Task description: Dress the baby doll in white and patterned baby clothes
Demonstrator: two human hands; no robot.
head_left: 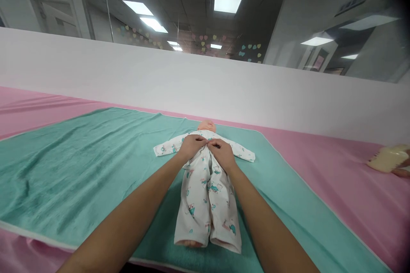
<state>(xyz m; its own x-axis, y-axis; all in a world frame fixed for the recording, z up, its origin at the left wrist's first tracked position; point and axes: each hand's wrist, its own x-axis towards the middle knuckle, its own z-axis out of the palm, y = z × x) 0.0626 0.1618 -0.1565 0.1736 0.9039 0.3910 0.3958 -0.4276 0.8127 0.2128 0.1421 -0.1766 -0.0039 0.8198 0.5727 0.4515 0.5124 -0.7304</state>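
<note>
A baby doll (207,125) lies on its back on a green towel, its head toward the wall and its feet toward me. It wears a white printed top (169,145) with both sleeves spread out, and matching printed pants (196,202). At the doll's waist, my left hand (193,145) and my right hand (221,150) almost meet, fingers pinched on the clothing. Both appear to grip the waist of the pants, though the exact bit of cloth between the fingertips is partly hidden. Some of a foot shows below one pant leg.
The green towel (80,170) covers much of a pink sheet (323,158). At the right edge, another person's hand (402,172) is at a pale yellow bottle (386,158). A white wall (160,81) with a mirror-like glass panel above stands behind the doll.
</note>
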